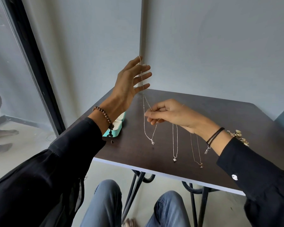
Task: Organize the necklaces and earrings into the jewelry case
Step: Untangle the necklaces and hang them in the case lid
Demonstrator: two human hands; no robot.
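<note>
The left hand (131,79) was raised with its fingers straight and spread, a thin silver necklace with a small round pendant (152,143) looped over the index fingertip. The right hand (167,115) pinched that chain lower down between thumb and curled fingers, so the pendant hung low over the desk, right of the small teal jewelry case (116,129). The case appeared to stand open, half hidden behind the left wrist, and nothing showed stored in it, so the sorting seemed barely begun. Two more fine chain necklaces (175,141) lay stretched out farther right of the case, and a gold-coloured heap (238,136), possibly earrings, lay farther right again. The dark brown wooden desk (129,154) on black metal legs sat in a corner of pale grey walls, with a black-framed glass panel (31,54) left of the case.
</note>
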